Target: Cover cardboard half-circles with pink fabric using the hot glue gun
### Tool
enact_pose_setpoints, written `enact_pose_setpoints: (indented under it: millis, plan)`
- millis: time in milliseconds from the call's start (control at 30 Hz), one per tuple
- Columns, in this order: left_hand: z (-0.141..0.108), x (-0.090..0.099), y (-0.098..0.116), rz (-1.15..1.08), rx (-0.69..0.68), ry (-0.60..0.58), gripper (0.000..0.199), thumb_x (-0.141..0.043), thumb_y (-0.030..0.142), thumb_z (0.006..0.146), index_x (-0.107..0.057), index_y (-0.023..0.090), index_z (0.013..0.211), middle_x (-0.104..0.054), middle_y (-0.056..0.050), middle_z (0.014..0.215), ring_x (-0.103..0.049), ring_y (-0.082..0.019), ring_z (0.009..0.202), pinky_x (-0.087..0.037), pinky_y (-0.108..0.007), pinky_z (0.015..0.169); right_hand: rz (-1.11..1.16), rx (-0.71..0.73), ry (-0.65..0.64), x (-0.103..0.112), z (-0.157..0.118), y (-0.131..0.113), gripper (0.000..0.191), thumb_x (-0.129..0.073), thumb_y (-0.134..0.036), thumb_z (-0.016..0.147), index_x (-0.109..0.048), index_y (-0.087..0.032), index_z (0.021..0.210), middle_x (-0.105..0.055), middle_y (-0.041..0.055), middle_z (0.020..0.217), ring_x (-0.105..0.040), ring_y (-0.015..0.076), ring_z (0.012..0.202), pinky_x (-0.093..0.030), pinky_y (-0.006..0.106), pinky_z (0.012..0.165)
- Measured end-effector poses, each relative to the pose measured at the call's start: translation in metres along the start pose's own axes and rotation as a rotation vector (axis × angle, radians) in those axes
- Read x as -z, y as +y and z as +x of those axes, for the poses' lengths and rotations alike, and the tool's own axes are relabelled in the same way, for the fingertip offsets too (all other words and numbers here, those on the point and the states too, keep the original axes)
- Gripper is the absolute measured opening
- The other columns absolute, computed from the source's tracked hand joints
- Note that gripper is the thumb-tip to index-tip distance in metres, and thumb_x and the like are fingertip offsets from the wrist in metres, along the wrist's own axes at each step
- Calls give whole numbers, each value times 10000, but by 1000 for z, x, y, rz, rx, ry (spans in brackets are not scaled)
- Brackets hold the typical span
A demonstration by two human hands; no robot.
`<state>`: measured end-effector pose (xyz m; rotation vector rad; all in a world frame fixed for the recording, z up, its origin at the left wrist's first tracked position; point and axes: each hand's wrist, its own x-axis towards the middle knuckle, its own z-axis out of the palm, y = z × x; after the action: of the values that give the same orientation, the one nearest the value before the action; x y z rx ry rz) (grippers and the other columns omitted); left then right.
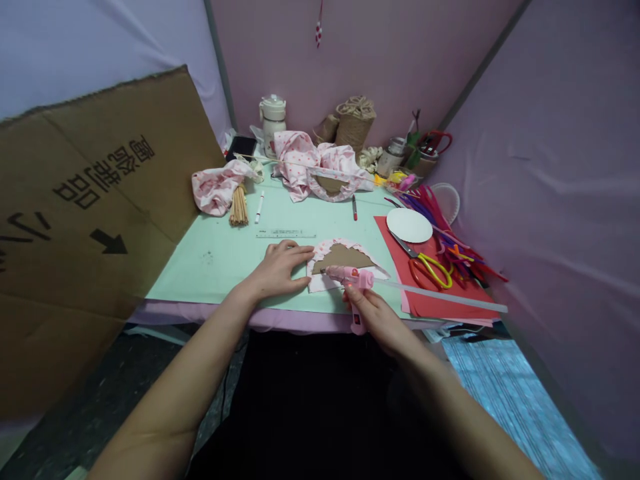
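Observation:
My right hand is wrapped round the handle of a pink hot glue gun. A long translucent glue stick sticks out of its back to the right. The nozzle points left, over a half-round piece of brown cardboard edged with folded pink-spotted fabric. Whether the nozzle touches the piece I cannot tell. My left hand lies with fingers apart on the table, its fingertips at the left edge of the fabric-edged piece.
A clear ruler, white pen and red marker lie beyond my hands. Scissors and a white disc rest on red sheets. Spotted fabric, bundled sticks and a bottle stand farther back. Large cardboard leans left.

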<state>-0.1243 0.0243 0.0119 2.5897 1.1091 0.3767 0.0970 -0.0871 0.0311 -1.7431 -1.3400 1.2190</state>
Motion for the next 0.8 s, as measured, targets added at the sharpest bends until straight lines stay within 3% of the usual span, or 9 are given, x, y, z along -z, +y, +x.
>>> enact_pose_setpoints:
  millis: [267, 800]
  plan:
    - [0, 2, 1, 6, -2, 13, 532, -519, 493, 879, -563, 259, 1355, -536, -33, 1449, -428, -309, 1241, -287, -491, 1035, 127, -22, 9, 7, -4, 1, 657, -495, -748, 803, -720, -157, 980, -725, 99, 1022, -631, 265, 1010, -450, 351, 909]
    - [-1, 2, 2, 21, -1, -1, 534, -519, 483, 873, -555, 267, 1360, -527, -38, 1455, -420, -315, 1249, -293, -502, 1033, 77, -29, 68, 12, -1, 4, 615, -511, -753, 776, -673, -162, 833, -668, 62, 841, -589, 211, 789, -450, 314, 724]
